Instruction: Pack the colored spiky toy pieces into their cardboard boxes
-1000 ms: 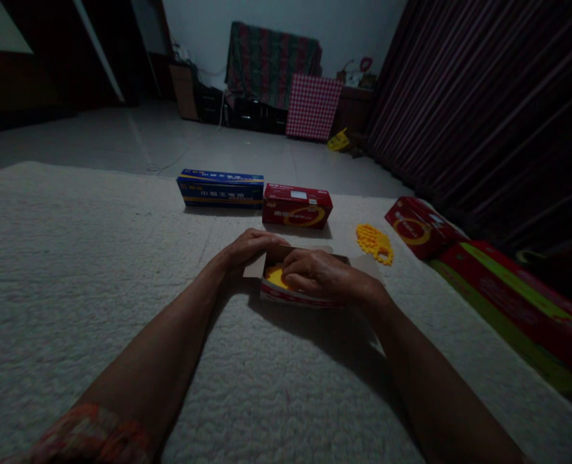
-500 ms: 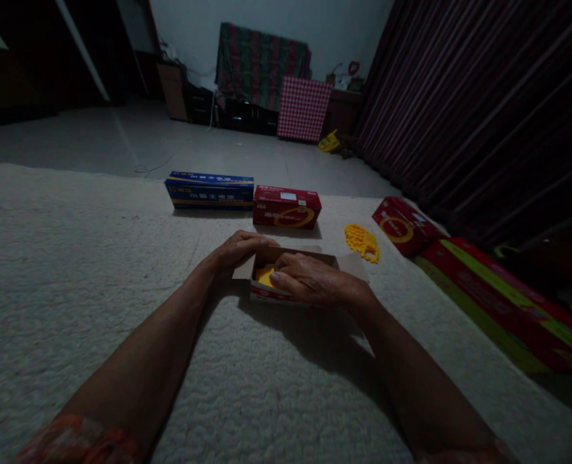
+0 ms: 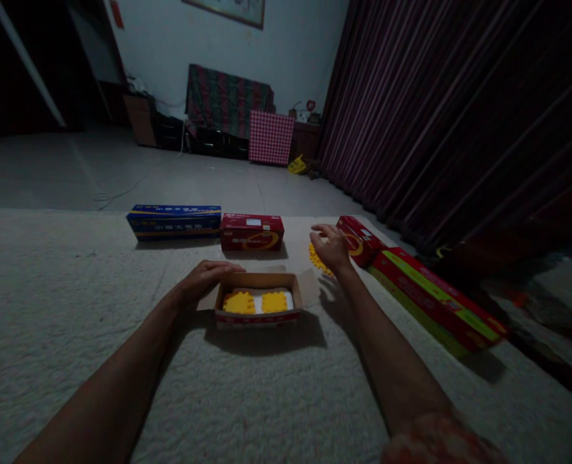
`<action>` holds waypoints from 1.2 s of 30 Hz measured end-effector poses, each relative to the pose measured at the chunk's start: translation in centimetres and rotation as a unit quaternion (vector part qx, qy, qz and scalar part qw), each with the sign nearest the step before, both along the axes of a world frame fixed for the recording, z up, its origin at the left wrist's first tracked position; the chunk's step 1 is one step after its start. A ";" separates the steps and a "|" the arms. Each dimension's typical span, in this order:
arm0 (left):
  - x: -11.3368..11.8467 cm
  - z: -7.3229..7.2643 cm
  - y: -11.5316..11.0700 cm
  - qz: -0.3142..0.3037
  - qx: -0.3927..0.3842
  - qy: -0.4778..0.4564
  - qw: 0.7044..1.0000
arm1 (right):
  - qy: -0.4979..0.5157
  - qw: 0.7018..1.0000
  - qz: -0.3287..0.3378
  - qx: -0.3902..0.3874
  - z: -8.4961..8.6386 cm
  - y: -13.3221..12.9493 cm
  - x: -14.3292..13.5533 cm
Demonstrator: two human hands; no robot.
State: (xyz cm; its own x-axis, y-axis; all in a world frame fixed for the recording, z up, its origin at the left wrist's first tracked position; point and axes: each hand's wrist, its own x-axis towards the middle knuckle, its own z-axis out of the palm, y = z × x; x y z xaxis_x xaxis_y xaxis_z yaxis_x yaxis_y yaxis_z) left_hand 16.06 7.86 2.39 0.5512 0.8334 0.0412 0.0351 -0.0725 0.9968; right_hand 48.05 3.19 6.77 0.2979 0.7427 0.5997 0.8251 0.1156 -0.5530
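An open cardboard box with red printing on its front sits before me, flaps folded out. Inside, two stacks of yellow toothed pieces, a left one and a right one, lie over something white. My left hand grips the box at its back left corner, fingers along the rim and thumb hidden. To the right of the box, my right hand hovers with bent, parted fingers over more yellow toothed pieces on the quilted cover. It partly hides them, and I cannot tell whether it touches them.
A blue carton and a red carton stand in a row behind the box. At the right are another red carton and a long red-and-green carton. Dark curtains hang beyond them.
My right hand has left the box's inside and moved right to the loose yellow pieces, uncovering the two stacks. My left hand stays at the box. The view has tilted up and turned right.
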 end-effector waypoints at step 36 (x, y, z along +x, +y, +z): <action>-0.1 -0.4 0.7 -0.008 0.025 0.000 1.000 | -0.148 0.913 -0.158 -0.345 -6.1 2.8 3.0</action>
State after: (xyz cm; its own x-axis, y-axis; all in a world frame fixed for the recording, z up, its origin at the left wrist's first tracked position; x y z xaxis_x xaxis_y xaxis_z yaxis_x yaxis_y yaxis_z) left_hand 15.93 8.55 1.96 0.5646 0.8213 0.0817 0.0343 -0.1223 0.9919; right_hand 51.00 6.02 0.69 0.4639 0.8788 0.1114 0.8819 -0.4464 -0.1516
